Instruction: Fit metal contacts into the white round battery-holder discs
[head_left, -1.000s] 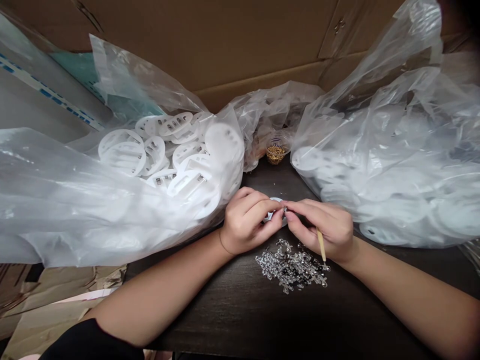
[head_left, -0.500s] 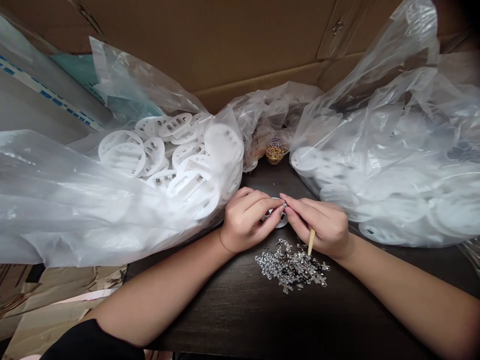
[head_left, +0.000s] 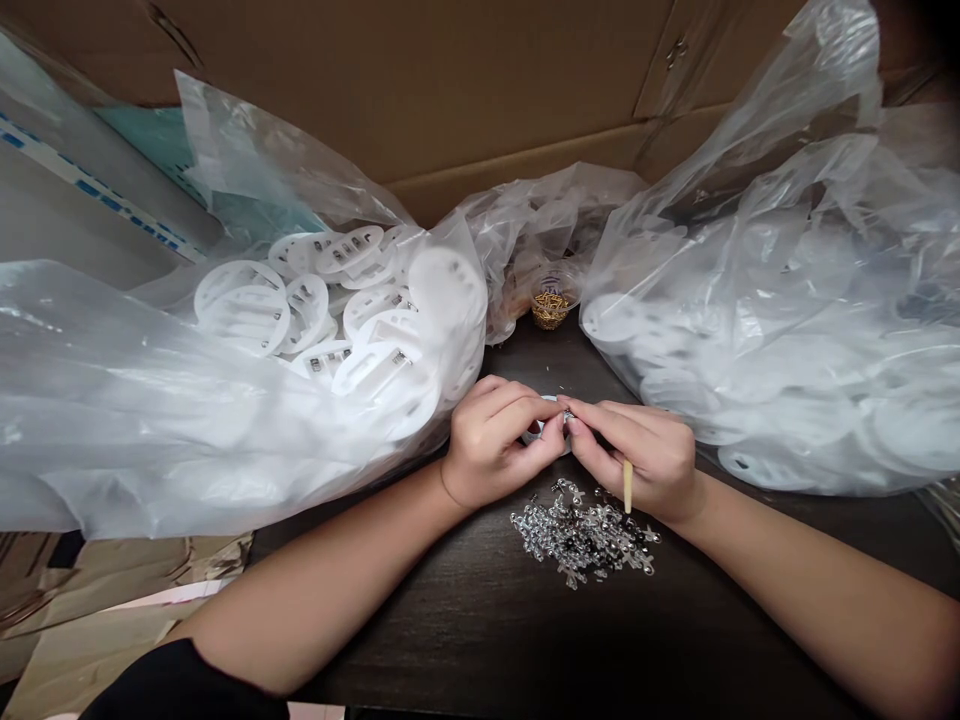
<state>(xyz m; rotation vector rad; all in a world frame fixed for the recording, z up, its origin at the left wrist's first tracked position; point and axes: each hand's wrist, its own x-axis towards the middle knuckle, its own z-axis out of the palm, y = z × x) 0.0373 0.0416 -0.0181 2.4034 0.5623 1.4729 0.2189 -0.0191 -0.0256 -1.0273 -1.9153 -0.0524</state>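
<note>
My left hand [head_left: 499, 437] is closed, its thumb and forefinger pinching at a white plastic disc [head_left: 566, 444] that the fingers mostly cover. Opposite it, the fingertips of my right hand [head_left: 646, 452] press together around a tiny shiny metal part [head_left: 568, 414] at the disc's edge. A pale yellow stick [head_left: 628, 487] juts down from under the curled fingers of that hand. Just below both hands lies a pile of small clear and metallic pieces [head_left: 585, 535] on the dark table [head_left: 450, 620].
A clear bag [head_left: 187, 430] on the left spills white discs [head_left: 375, 370] with slots. Another bag [head_left: 780, 370] of discs bulges on the right. Between them stands a small cup [head_left: 551, 303] of gold-coloured pieces. Cardboard [head_left: 420, 90] walls the back.
Both hands stay together at the disc, with slight finger shifts. The yellow stick has swung a little to the right and now hangs more upright.
</note>
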